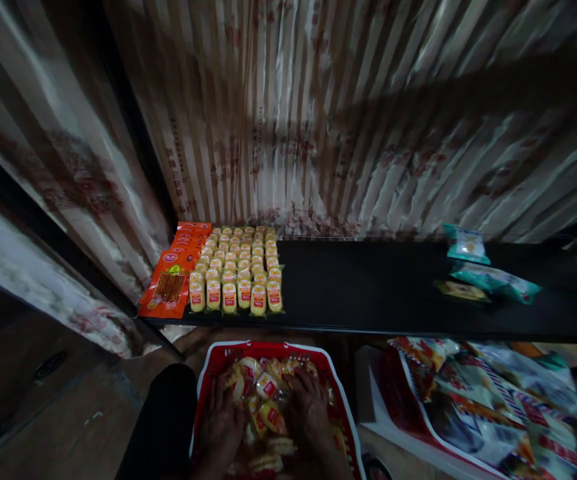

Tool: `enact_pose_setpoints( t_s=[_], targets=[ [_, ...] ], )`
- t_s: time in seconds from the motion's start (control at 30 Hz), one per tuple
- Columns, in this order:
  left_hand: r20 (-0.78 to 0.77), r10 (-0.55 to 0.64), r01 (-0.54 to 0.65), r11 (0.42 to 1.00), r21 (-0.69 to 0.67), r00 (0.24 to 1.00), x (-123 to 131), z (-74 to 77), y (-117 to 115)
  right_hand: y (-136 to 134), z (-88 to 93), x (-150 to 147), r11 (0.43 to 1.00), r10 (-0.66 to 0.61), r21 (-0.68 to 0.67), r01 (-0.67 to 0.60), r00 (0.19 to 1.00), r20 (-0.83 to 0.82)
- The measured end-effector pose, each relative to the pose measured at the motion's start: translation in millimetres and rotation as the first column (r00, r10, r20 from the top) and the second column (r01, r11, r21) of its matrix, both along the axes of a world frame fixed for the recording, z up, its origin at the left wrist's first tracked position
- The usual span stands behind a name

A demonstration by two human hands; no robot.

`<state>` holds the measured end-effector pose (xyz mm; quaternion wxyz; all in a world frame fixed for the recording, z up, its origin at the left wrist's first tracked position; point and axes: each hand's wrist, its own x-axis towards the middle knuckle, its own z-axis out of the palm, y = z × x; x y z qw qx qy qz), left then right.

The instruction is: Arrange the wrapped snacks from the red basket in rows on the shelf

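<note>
A red basket with a white rim (341, 393) stands low in front of me, full of small clear-wrapped snack cakes (268, 387) with red and yellow labels. Both of my hands are down in it. My left hand (223, 420) lies along the left side of the heap, fingers stretched out against the packets. On the right of the heap, my right hand (308, 403) rests over other packets with its fingers spread; its fingertips are partly lost in the dim light. On the black shelf (358, 287) above, similar wrapped cakes (238, 267) stand upright in tight rows.
Orange snack packets (171, 280) lie left of the rows. Teal-wrapped packets (493, 277) are scattered on the shelf's right. A second basket (408, 400) with larger bags (508, 407) stands at lower right. Patterned curtain (288, 120) hangs behind. My dark-clothed knee (163, 420) is beside the basket.
</note>
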<state>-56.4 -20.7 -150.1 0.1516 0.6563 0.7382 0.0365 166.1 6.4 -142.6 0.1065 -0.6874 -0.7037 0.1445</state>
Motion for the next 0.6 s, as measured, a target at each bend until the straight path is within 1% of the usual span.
enact_pose_setpoints(
  t_s=[0.1, 0.17, 0.23, 0.3, 0.37, 0.4, 0.43, 0.5, 0.6],
  targets=[
    [-0.011, 0.01, -0.009, 0.999, 0.04, 1.0, -3.1, -9.1, -1.7, 3.2, -5.8, 3.3, 0.999, 0.028, 0.025, -0.027, 0.999, -0.044],
    [-0.006, -0.008, 0.008, 0.995, 0.099, 1.0, -7.4, -17.7, -3.7, 5.6, -15.5, 3.0, 0.999, 0.018, 0.036, -0.016, 0.999, -0.043],
    [-0.001, -0.051, 0.051, 0.987, 0.155, 0.999, -12.2, -27.0, -5.3, 8.9, -30.5, 1.7, 0.995, -0.015, 0.095, 0.018, 0.999, -0.034],
    [-0.021, -0.072, 0.075, 0.983, 0.167, 0.997, -14.8, -35.0, -5.8, 13.1, -47.8, 2.3, 0.989, -0.02, 0.143, 0.024, 0.999, -0.029],
    [-0.05, -0.029, 0.038, 0.983, 0.182, 0.998, -13.1, -40.0, -5.0, 17.1, -62.4, 7.3, 0.986, 0.004, 0.169, 0.001, 1.0, -0.029],
    [-0.054, -0.002, 0.012, 0.983, 0.186, 0.999, -10.3, -41.3, -4.3, 18.5, -67.3, 11.8, 0.982, 0.055, 0.185, -0.048, 0.998, -0.031],
    [-0.05, 0.027, -0.017, 0.984, 0.18, 0.998, -6.1, -41.9, -3.4, 19.6, -70.1, 17.4, 0.974, 0.107, 0.204, -0.099, 0.994, -0.03],
    [-0.037, 0.088, -0.082, 0.986, 0.143, 0.995, 6.0, -41.0, -1.1, 20.8, -69.0, 30.5, 0.955, 0.183, 0.241, -0.175, 0.983, -0.01],
    [-0.046, 0.162, -0.16, 0.986, 0.044, 0.986, 32.2, -32.9, 3.7, 23.8, -54.0, 49.8, 0.948, 0.207, 0.243, -0.206, 0.978, 0.022]
  ],
)
